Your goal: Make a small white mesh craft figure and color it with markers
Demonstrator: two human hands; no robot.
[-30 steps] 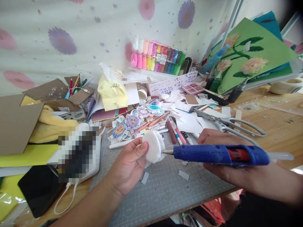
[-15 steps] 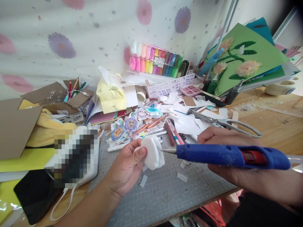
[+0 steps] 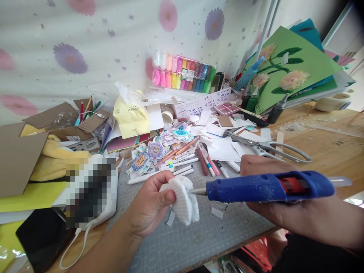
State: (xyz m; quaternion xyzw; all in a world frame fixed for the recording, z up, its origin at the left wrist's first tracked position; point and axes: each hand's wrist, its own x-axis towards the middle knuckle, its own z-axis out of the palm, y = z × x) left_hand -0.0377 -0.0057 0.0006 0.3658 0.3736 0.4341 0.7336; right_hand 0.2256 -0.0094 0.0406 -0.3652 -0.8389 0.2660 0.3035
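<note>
- We have 1 layered white pad (image 3: 184, 206) above the gray cutting mat (image 3: 159, 246); its layers are too bunched to count.
- The fingers (image 3: 165, 197) of our left hand (image 3: 150, 206) are closed in a pinch on the pad's left side.
- Our right hand (image 3: 287, 218) is wrapped round 1 blue glue gun (image 3: 241, 187), mostly behind it; the metal nozzle (image 3: 199, 192) is at the pad's right edge.
- Beyond our hands we see 1 pair of scissors (image 3: 256, 145), at least 4 paper badges (image 3: 156, 150) and 1 yellow packet (image 3: 132, 117) on the worktop (image 3: 327, 138).
</note>
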